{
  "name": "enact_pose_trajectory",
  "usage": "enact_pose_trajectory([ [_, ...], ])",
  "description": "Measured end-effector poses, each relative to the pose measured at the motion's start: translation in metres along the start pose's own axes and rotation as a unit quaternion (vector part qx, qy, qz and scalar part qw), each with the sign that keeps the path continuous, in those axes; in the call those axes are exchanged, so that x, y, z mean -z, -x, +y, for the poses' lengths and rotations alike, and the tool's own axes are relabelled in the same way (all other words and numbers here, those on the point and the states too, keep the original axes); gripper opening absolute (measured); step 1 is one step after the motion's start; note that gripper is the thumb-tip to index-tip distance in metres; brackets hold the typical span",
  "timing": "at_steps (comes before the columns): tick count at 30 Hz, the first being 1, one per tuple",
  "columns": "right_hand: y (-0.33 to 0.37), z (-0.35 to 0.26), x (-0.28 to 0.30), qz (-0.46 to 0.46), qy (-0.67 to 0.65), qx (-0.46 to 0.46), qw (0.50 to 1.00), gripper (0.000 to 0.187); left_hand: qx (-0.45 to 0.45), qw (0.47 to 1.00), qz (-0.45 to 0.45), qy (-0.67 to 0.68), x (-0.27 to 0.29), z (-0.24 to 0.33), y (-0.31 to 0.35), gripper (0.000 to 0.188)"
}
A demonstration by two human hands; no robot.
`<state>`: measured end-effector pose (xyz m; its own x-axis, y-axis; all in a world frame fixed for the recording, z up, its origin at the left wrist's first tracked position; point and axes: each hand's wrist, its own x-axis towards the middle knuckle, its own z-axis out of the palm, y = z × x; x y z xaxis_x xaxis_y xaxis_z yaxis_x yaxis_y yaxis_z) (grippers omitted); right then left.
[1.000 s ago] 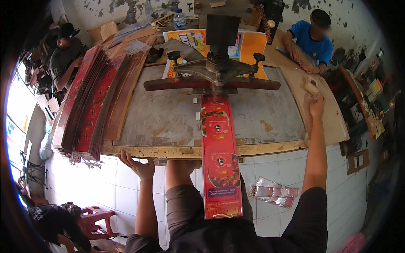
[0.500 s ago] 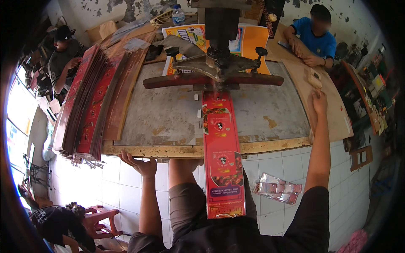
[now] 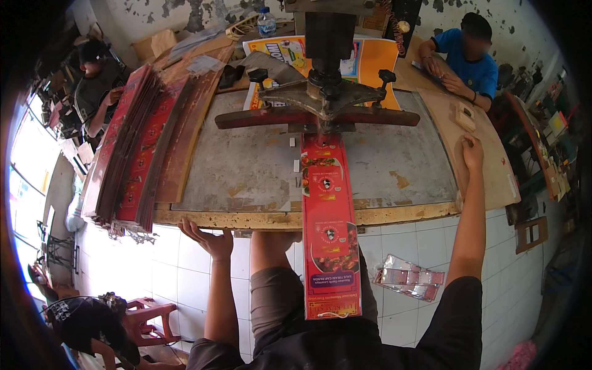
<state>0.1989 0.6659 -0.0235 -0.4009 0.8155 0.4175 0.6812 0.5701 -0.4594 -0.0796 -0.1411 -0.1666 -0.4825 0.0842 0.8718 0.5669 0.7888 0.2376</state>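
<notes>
A long red printed strip [image 3: 324,213] lies under the dark metal press [image 3: 324,102] and runs over the table's front edge, hanging above my lap. A white cord loop shows at its near end. Neither hand touches it. My left hand [image 3: 209,240] is at the wooden front edge [image 3: 259,220], its fingers spread and holding nothing. Over the brown board on the right, my right hand [image 3: 473,153] has its fingers curled in, just short of a small wooden block [image 3: 465,118]. Anything inside those fingers is hidden.
Stacked red strips [image 3: 126,154] stand on the table's left side. Printed sheets [image 3: 379,58] and a water bottle [image 3: 266,23] are behind the press. Co-workers sit at the far right and far left. Clear plastic packets [image 3: 410,277] lie on the tiled floor.
The whole view has shifted slightly. My right hand has drawn back a little from the wooden block. My left hand and the red strip keep their places.
</notes>
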Motion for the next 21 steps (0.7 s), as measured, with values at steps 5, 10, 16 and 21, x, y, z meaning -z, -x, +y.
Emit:
enact_pose_trajectory([
  [5,0.0026,-0.0048,0.0053,-0.011,-0.022,-0.014,1.0,0.032,0.006,1.0,-0.006,0.002,0.0008,0.0023,-0.0006,0.105],
  [10,0.0027,-0.0037,0.0078,-0.005,-0.03,-0.004,1.0,0.031,0.007,1.0,-0.005,0.002,-0.0001,0.0031,-0.0012,0.104],
  [16,0.0055,-0.0081,0.0087,-0.004,-0.024,-0.003,1.0,0.031,0.001,1.0,0.001,-0.002,-0.0017,-0.0012,0.0015,0.104],
  [21,0.0044,-0.006,0.0091,-0.001,-0.027,0.002,1.0,0.033,-0.001,1.0,0.008,-0.003,-0.0029,-0.0007,0.0005,0.104],
])
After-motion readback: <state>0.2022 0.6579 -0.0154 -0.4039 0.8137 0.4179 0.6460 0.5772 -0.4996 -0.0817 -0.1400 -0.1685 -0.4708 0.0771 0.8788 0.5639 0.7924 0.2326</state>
